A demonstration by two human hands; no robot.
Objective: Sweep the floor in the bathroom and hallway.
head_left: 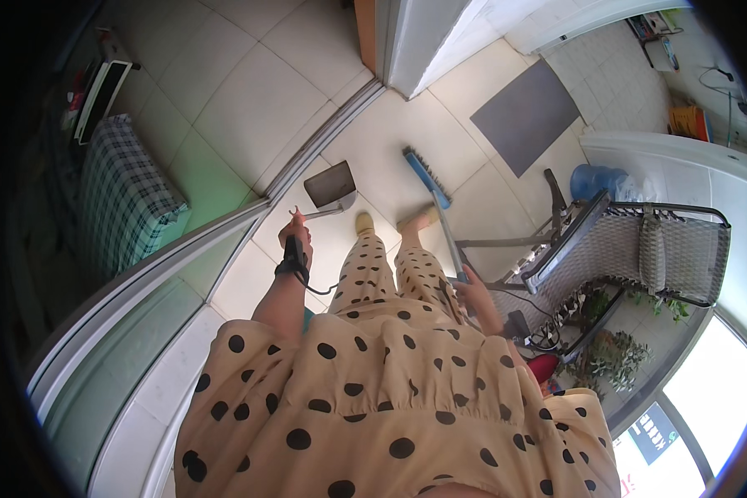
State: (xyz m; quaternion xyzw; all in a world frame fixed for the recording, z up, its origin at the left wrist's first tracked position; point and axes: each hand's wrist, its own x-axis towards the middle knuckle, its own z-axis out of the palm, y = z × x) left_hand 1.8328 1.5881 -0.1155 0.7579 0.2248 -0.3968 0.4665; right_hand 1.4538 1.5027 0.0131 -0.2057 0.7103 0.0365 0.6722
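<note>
My left hand [295,233] grips the handle of a long-handled dustpan, whose grey-brown pan [330,184] lies beside the sliding door's floor track. A dark device is strapped to that wrist, with a cable running from it. On the other side, my right hand [473,291] is closed around the grey pole of a broom. The broom's blue head [427,177], with dark bristles, rests on the pale floor tiles beyond my feet, to the right of the dustpan and apart from it.
A folding lounge chair [622,243] stands close on my right, with potted plants [616,358] beside it and a blue water bottle [591,182] behind. Ahead right lies a grey mat [526,118]. The metal door track [324,140] crosses the floor at left; a plaid-covered item [131,193] stands beyond.
</note>
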